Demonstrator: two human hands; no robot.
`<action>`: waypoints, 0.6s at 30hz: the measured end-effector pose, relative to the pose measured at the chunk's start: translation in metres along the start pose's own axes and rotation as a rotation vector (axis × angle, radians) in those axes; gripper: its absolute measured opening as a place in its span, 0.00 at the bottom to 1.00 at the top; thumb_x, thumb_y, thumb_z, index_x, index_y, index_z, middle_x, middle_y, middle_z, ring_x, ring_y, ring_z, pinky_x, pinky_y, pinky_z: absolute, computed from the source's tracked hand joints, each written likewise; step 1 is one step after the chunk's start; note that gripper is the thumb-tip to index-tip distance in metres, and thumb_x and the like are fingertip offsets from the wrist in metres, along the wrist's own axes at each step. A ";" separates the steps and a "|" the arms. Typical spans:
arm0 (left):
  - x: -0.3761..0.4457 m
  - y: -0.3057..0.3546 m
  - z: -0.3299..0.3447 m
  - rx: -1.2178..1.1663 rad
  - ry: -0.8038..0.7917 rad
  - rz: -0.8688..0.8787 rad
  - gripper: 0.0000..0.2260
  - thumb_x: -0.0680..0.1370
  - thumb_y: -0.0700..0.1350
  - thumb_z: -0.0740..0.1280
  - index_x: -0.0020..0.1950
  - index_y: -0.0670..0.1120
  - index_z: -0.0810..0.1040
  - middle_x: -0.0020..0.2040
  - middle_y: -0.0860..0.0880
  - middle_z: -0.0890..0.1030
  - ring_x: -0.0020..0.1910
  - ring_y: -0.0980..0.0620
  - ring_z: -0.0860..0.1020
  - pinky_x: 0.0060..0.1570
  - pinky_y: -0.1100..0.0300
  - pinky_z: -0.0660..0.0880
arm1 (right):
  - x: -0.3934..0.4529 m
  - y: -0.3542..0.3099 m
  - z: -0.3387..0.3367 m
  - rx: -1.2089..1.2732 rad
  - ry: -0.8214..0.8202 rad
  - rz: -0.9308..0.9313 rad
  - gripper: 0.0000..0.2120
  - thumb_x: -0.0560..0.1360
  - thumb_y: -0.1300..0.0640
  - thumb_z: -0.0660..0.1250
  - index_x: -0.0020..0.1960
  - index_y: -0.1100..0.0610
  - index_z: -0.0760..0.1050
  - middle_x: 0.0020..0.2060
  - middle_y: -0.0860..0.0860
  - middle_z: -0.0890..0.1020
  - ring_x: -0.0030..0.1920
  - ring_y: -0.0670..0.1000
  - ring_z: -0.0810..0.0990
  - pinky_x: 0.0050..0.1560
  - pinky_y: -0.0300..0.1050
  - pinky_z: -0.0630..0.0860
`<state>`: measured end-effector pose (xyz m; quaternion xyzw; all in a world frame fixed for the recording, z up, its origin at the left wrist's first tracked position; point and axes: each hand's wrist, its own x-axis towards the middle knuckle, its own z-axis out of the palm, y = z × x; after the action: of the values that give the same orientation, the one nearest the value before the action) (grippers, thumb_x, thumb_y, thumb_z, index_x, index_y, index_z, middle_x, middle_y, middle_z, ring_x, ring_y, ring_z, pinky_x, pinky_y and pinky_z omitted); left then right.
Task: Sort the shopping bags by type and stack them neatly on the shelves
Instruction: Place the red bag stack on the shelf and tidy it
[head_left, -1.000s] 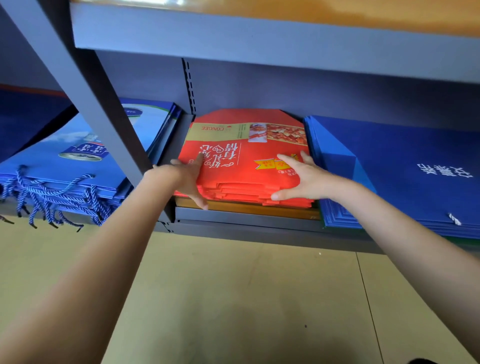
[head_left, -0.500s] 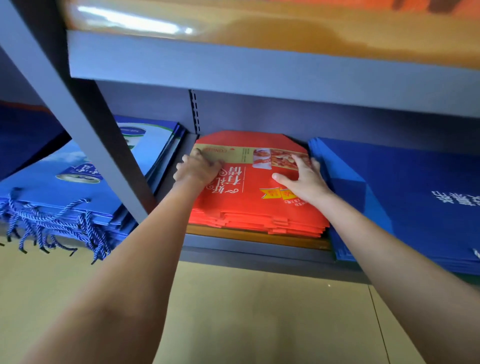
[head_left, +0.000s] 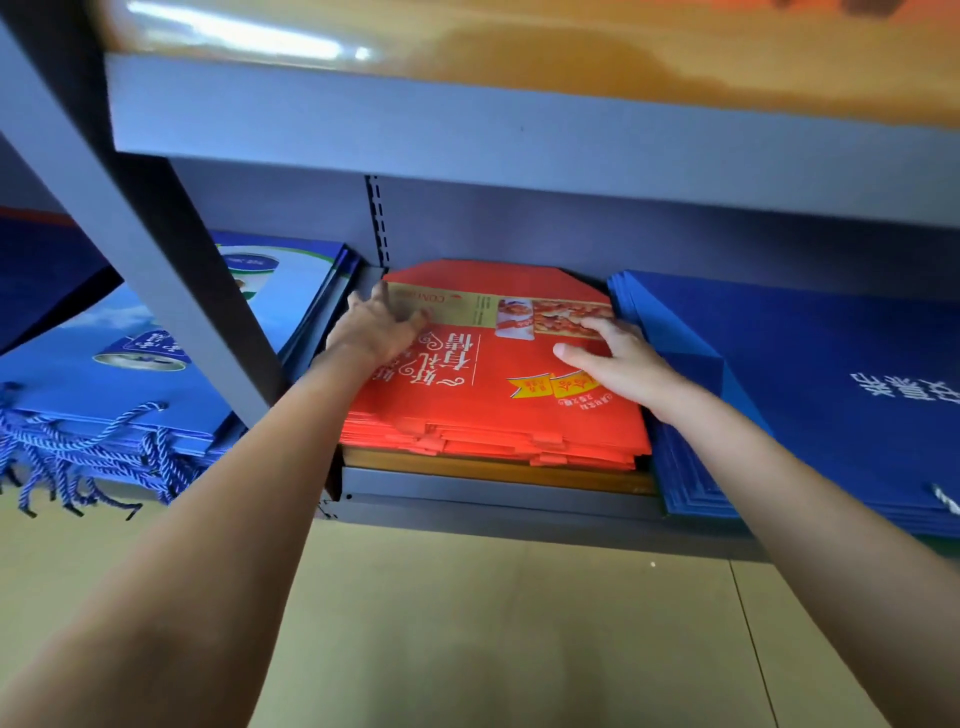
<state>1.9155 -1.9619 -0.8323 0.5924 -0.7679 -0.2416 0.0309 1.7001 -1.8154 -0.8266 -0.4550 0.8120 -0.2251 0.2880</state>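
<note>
Our hands have slid deeper; left hand (head_left: 382, 327) and right hand (head_left: 615, 358) press flat, fingers straight, on the red bags (head_left: 498, 410), long axis running shelfward.

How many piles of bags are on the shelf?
3. A light blue pile with rope handles on the left, a red pile in the middle under both hands, and a dark blue pile on the right. More may be hidden beyond the edges.

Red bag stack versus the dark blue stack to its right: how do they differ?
The red bag stack carries a food photo and gold band; the dark blue stack is plain with white lettering. Both hands press the red stack, none touch the blue. The blue overhangs the shelf edge; the red sits behind it. Both lie flat.
</note>
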 end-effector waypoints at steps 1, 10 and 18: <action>-0.003 -0.001 -0.004 0.003 -0.011 0.010 0.36 0.77 0.64 0.56 0.78 0.49 0.46 0.77 0.39 0.49 0.72 0.35 0.60 0.67 0.41 0.64 | -0.006 0.001 -0.003 0.014 -0.049 0.003 0.36 0.71 0.37 0.65 0.74 0.46 0.58 0.74 0.52 0.55 0.73 0.54 0.60 0.70 0.49 0.60; -0.065 -0.013 -0.005 0.561 -0.372 0.314 0.55 0.64 0.67 0.71 0.73 0.62 0.32 0.76 0.48 0.33 0.73 0.39 0.31 0.70 0.35 0.41 | -0.044 -0.005 -0.010 -0.406 -0.365 -0.069 0.58 0.62 0.43 0.77 0.75 0.39 0.36 0.74 0.53 0.31 0.76 0.56 0.47 0.72 0.49 0.56; -0.054 -0.019 0.005 0.553 -0.328 0.306 0.55 0.64 0.62 0.74 0.73 0.62 0.32 0.76 0.48 0.35 0.74 0.38 0.37 0.68 0.33 0.47 | -0.038 -0.005 0.000 -0.523 -0.364 -0.028 0.59 0.63 0.44 0.77 0.74 0.39 0.33 0.72 0.54 0.28 0.76 0.60 0.48 0.71 0.55 0.60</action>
<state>1.9472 -1.9135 -0.8321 0.4101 -0.8788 -0.1088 -0.2185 1.7192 -1.7849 -0.8129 -0.5577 0.7710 0.0723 0.2989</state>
